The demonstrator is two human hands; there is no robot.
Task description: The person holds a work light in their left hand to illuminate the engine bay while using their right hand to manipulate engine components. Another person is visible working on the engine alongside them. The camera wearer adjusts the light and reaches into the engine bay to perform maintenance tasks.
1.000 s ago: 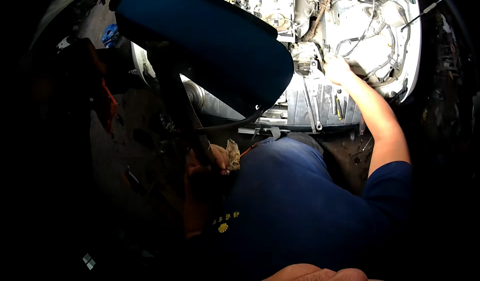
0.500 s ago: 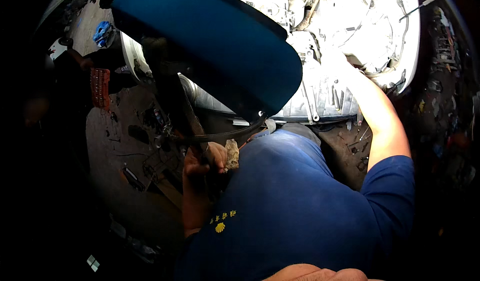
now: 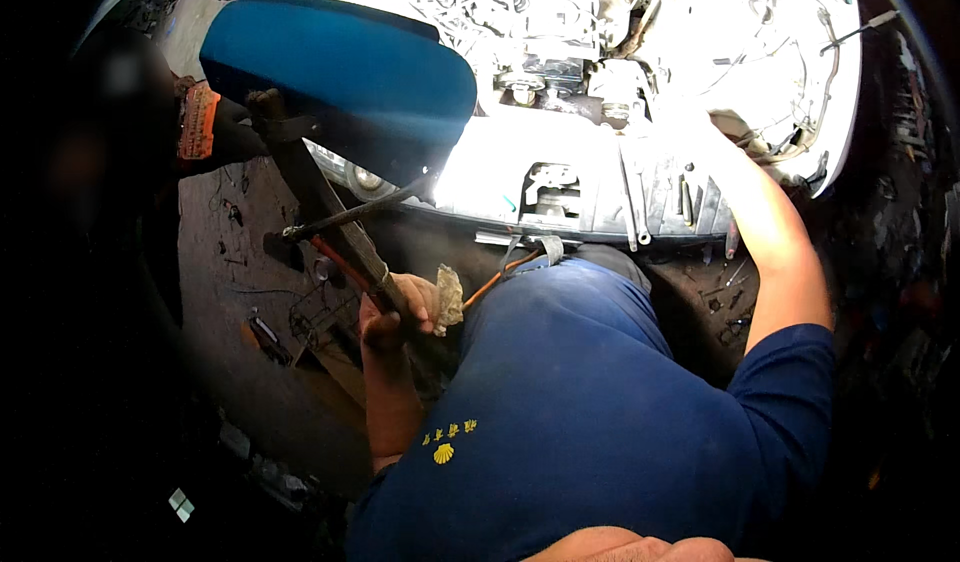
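Note:
My left hand (image 3: 398, 307) is closed round a wooden stick (image 3: 325, 202), which slants up and left. Fixed to its far end is a curved blue panel (image 3: 340, 77); the panel's far side is hidden. An orange cable (image 3: 340, 259) runs along the stick. A crumpled pale rag (image 3: 449, 300) sits at the fingers of this hand. My right arm (image 3: 765, 222) reaches into the brightly lit engine bay (image 3: 560, 22) of a car. Glare washes out my right hand (image 3: 690, 127), so its fingers cannot be made out.
Long metal tools, one like a wrench (image 3: 634, 197), lie on the car's front panel (image 3: 500, 162). At far left, beside a dark sleeve, is an orange tool tray (image 3: 198, 122). Small tools and parts lie scattered on the dark floor (image 3: 215, 292). A thin rod (image 3: 860, 30) stands at the right.
The blue panel and its stick have swung left, uncovering more of the engine bay and front panel. My right arm still reaches into the bay. The view has shifted slightly.

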